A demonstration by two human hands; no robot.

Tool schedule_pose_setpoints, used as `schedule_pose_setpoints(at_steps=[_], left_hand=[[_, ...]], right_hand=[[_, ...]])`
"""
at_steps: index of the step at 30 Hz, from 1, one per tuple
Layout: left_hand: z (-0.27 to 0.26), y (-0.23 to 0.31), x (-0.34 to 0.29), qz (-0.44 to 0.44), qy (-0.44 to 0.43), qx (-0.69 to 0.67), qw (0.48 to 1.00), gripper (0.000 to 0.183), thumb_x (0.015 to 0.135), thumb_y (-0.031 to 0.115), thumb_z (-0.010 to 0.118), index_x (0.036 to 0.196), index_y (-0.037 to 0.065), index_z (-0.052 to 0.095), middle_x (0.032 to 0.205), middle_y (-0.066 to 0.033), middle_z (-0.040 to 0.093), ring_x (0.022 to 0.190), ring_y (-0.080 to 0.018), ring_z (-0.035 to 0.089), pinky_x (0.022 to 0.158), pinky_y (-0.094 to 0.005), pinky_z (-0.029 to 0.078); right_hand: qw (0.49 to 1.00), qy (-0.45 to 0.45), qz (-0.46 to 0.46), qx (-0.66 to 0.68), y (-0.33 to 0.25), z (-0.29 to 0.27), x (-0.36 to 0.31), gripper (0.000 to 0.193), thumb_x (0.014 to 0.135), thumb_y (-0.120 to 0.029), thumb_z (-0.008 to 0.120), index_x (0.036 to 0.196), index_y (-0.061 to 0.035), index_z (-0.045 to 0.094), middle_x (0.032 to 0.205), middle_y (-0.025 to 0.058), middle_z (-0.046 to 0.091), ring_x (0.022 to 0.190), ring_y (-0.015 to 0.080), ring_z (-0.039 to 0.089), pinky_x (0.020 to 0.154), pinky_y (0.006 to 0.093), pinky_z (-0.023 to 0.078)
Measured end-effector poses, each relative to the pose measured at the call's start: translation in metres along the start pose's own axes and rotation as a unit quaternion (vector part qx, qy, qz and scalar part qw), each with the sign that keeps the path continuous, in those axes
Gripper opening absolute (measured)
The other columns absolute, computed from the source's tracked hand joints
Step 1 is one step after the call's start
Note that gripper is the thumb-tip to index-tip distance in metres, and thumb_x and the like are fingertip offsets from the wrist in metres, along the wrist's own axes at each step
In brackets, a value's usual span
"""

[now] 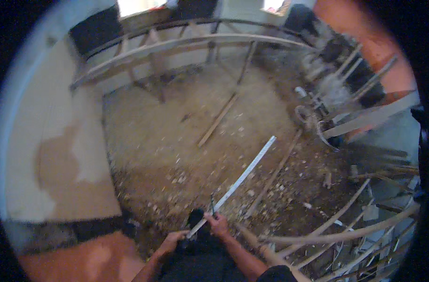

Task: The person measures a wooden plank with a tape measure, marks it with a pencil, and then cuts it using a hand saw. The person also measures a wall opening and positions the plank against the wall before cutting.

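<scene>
Where the person looks down: a dirty floor [177, 136] with bits of rubble and dust all over it.
Long strip: a thin, pale metal strip [242, 176] lies slanting on the floor, its near end at the hands and its far end pointing up and to the right.
Left hand: the left hand [173, 240] is closed around the near end of the strip.
Right hand: the right hand [218, 223] is closed too, on the strip a little farther along, and a small dark tool [212, 204] sticks up from it (too blurry to tell what kind).
Dark thing: a black thing [195, 218] sits between the two hands, touching the floor.
Wood stick: a brown wood stick [218, 120] lies on the floor, well apart from the strip, farther away.
Thin stick: another thin stick [273, 176] lies just beside the strip on the right.
Frame: a wood frame [177, 47] of long rails stands at the far side of the floor.
Wall: a pale wall [50, 141] with a brown patch is on the left.
Pile: many bent sticks and boards [360, 221] lie heaped on the right.
</scene>
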State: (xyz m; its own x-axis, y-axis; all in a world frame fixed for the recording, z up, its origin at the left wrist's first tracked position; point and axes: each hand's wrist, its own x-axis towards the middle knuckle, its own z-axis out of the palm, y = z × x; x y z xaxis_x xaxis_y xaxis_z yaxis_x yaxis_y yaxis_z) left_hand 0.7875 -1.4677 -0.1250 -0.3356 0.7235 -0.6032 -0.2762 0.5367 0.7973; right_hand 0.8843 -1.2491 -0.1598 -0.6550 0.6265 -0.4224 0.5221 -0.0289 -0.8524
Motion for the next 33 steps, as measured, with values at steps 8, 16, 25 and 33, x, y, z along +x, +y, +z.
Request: schedule_pose_setpoints(at_steps=[8,16,25,33], left_hand=[[-0.02,0.184,0.165,-0.051,-0.143,-0.162,0.975,0.06,0.084,0.029,0.047,0.13,-0.006,0.059,0.107,-0.0134,0.071,0.084,-0.0209,0.067,0.079,-0.0319,0.053],[-0.034,0.312,0.356,0.039,-0.145,0.022,0.988,0.052,0.086,0.025,0.048,0.127,-0.002,0.065,0.11,-0.0117,0.073,0.098,-0.0213,0.068,0.09,-0.0337,0.051],[-0.05,0.476,0.577,0.061,-0.278,0.282,0.916,0.04,0.093,0.025,0.052,0.124,0.005,0.068,0.112,-0.0138,0.073,0.107,-0.0235,0.066,0.098,-0.0367,0.048],[-0.016,0.608,0.758,0.056,-0.325,0.296,0.897,0.034,0.098,0.035,0.055,0.114,0.009,0.072,0.104,-0.0087,0.074,0.093,-0.0248,0.066,0.083,-0.0396,0.052]], right_hand=[[0.992,0.063,0.104,0.027,-0.088,-0.116,0.126,0.042,0.091,-0.044,0.071,0.076,-0.005,0.069,0.056,-0.0013,0.053,0.044,0.0096,0.048,0.042,0.0296,0.036],[0.984,0.09,0.097,0.118,-0.129,-0.182,0.296,0.045,0.09,-0.047,0.072,0.079,-0.004,0.073,0.055,0.0001,0.056,0.043,0.0098,0.048,0.041,0.0305,0.039],[0.971,0.084,0.171,0.143,-0.228,-0.316,0.478,0.042,0.088,-0.045,0.075,0.078,-0.0047,0.071,0.058,0.001,0.059,0.043,0.0105,0.05,0.04,0.028,0.038],[0.951,0.198,0.107,0.212,-0.238,-0.426,0.63,0.033,0.089,-0.039,0.075,0.083,-0.0065,0.071,0.063,-0.0001,0.062,0.049,0.0108,0.053,0.043,0.029,0.039]])
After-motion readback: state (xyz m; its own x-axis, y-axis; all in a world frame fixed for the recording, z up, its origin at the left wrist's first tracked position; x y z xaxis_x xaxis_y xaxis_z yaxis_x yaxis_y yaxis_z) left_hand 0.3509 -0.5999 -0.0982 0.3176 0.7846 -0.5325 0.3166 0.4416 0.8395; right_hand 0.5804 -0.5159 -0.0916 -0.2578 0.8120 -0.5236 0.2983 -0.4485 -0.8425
